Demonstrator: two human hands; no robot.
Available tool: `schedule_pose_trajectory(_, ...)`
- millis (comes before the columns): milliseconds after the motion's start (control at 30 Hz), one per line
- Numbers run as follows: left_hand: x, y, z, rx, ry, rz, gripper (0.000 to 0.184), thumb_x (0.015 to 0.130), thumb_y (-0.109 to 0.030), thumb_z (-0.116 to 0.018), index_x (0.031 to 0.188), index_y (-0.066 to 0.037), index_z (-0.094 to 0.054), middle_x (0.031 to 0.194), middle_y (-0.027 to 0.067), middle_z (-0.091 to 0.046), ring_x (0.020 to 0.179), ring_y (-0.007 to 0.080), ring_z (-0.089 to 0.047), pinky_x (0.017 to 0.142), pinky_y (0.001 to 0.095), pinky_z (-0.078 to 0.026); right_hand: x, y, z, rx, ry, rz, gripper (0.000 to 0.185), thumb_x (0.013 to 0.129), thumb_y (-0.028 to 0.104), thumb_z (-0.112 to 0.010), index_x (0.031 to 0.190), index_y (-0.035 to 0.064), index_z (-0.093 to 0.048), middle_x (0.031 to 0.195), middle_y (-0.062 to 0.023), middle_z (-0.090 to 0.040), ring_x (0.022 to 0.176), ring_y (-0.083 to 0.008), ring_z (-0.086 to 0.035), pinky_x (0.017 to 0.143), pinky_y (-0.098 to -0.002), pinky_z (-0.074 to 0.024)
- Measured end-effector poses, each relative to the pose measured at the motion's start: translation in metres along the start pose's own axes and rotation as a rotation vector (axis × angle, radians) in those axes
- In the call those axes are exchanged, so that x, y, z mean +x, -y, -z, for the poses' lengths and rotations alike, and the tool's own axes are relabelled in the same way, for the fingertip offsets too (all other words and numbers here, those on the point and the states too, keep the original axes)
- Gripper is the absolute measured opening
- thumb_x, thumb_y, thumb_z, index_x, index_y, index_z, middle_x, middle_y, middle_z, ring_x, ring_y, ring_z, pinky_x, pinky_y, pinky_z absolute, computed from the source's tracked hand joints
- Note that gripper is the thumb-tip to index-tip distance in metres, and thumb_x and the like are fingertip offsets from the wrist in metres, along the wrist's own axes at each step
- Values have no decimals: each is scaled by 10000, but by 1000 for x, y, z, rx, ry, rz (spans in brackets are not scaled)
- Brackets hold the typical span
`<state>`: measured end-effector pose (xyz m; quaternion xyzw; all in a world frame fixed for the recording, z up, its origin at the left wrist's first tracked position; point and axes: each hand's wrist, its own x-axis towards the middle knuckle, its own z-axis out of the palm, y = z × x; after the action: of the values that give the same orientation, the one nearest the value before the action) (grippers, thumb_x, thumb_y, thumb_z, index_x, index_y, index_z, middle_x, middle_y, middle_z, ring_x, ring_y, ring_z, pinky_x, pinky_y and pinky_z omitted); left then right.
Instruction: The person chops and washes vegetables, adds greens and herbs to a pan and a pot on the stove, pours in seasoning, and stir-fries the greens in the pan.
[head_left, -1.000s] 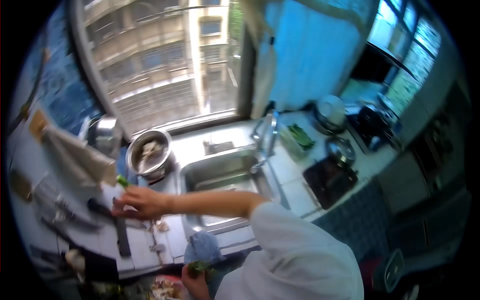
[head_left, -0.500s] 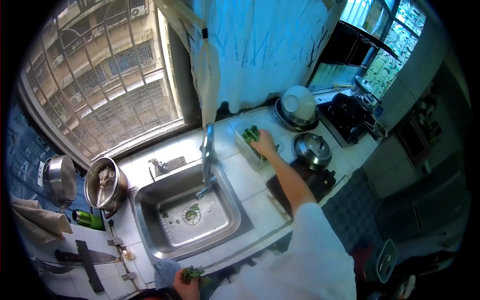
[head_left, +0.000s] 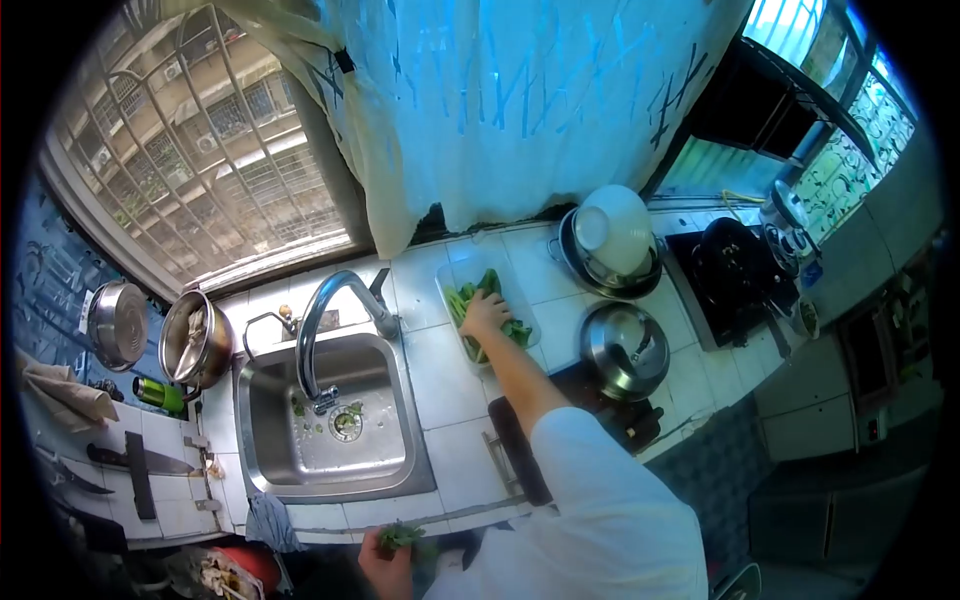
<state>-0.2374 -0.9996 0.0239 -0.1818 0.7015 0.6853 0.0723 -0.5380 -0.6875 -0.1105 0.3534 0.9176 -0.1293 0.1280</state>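
Right hand (head_left: pixel 485 315) is reaching into a clear plastic tub (head_left: pixel 521 300) of cut greens (head_left: pixel 486 283), which is sitting on the tiled table (head_left: pixel 455 400) just right of the sink (head_left: pixel 412 420); its grip is pressing among the stalks (can't tell whether the fingers are closing on any). Left hand (head_left: pixel 388 570) is staying out of the tub, below the sink's near edge, its grip holding a leafy bunch (head_left: pixel 402 534). Tap (head_left: pixel 309 335) is arching over the sink, and green scraps (head_left: pixel 347 421) are lying at its drain. Right of the sink, past the tub, a metal lid (head_left: pixel 625 350) is resting by a dark board (head_left: pixel 520 450), and a white bowl (head_left: pixel 612 232) is leaning farther back. Steel pot (head_left: pixel 218 345) is standing at the sink's far left corner; a knife (head_left: pixel 165 462) is lying left of the sink, and a blue cloth (head_left: pixel 270 520) is hanging at its near left corner.
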Motion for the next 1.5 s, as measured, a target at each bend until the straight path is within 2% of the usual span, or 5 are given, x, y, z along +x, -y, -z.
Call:
schedule_pose_trajectory(133, 3, 33, 17, 16, 132, -92, 204, 790, 7, -612, 983, 19, -549, 806, 89, -604, 635, 134, -562, 541, 232, -467, 18, -9, -10, 22, -41, 132, 704, 697, 240, -693, 1266, 59, -320, 1156, -209, -469, 1061, -375, -479, 859, -484, -408)
schedule_pose_trajectory(233, -5, 6, 6, -62, 41, -6, 177, 760, 90, -563, 916, 24, -512, 750, 80, -583, 590, 137, -577, 521, 241, -479, -7, -17, 3, 159, -140, 205, 567, 706, 177, -664, 1172, 58, -363, 1099, -186, -501, 1018, -373, -507, 837, -512, -410)
schedule_pose_trajectory(600, 17, 13, 45, -20, 91, -83, 203, 749, 94, -569, 934, 23, -521, 767, 79, -594, 617, 142, -596, 521, 246, -501, -82, -44, 52, 703, -740, 438, 605, 637, 130, -660, 1160, 1, -386, 1018, -205, -508, 932, -391, -502, 791, -457, -411)
schedule_pose_trajectory(1400, 35, 18, 45, 59, 357, -47, 199, 794, 3, -606, 981, 33, -545, 815, 97, -604, 639, 128, -556, 532, 229, -454, -141, -47, 137, 1122, -752, 464, 613, 636, 78, -676, 1158, 38, -357, 978, -211, -562, 930, -374, -558, 787, -399, -446)
schedule_pose_trajectory(1500, 32, 15, 24, 13, 405, -118, 203, 798, -24, -614, 980, 35, -544, 786, 89, -590, 620, 118, -536, 512, 232, -439, -145, -61, 145, 1228, -763, 500, 616, 638, 43, -668, 1164, 39, -348, 973, -179, -560, 903, -311, -566, 781, -368, -444)
